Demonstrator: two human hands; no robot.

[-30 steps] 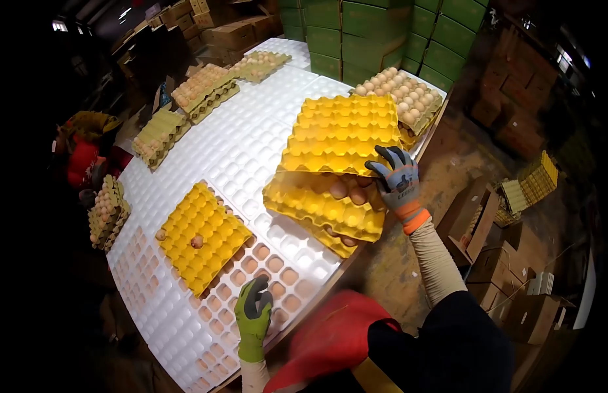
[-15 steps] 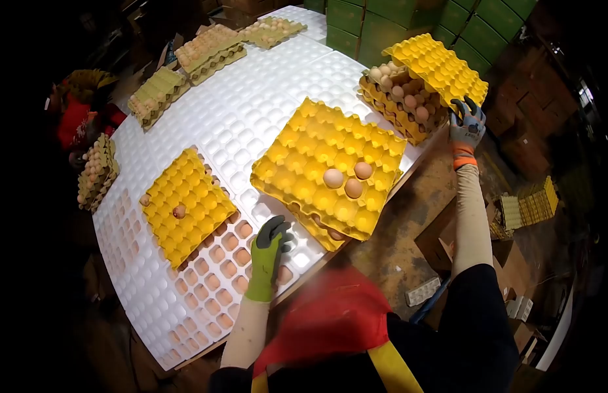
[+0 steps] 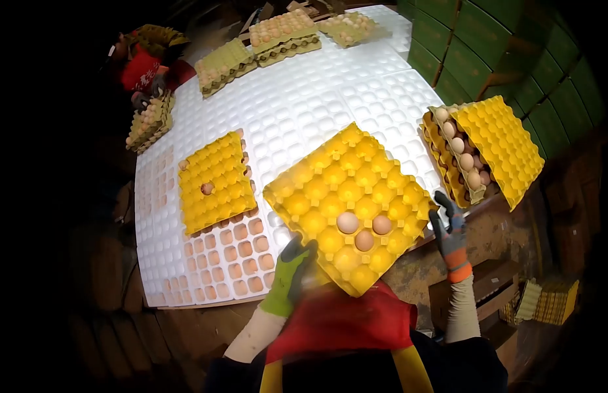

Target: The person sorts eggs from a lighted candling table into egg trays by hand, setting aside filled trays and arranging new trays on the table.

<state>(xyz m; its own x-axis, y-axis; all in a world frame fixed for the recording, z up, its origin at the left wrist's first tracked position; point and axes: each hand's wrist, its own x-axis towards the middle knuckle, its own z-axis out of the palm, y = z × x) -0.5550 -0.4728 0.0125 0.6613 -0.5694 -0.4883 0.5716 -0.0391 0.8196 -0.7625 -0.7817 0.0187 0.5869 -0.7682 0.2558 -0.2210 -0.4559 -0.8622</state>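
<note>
A yellow egg tray [image 3: 333, 196] lies in front of me with three brown eggs [image 3: 363, 240] in its cups. At its lower left edge is my left hand [image 3: 292, 268], in a green glove with dark grey fingers; these are blurred and partly against the tray, so their grip is unclear. My right hand [image 3: 451, 229], in a grey glove with an orange cuff, has its fingers apart beside the tray's right corner and holds nothing. Just beyond it stands a stack of egg-filled trays [image 3: 471, 154], with a tilted yellow tray [image 3: 504, 144] resting against its right side.
White moulded sheets [image 3: 304, 111] cover the table, with eggs in the near-left cells [image 3: 235, 252]. Another yellow tray [image 3: 215, 170] with one egg sits on them. Grey-green egg trays [image 3: 285, 39] line the far edge. Green boxes [image 3: 481, 52] rise behind. A co-worker [image 3: 147, 65] is at far left.
My right hand has left the yellow tray on the right stack and come down beside the front tray. My left hand has reached that tray's edge. The view has turned left.
</note>
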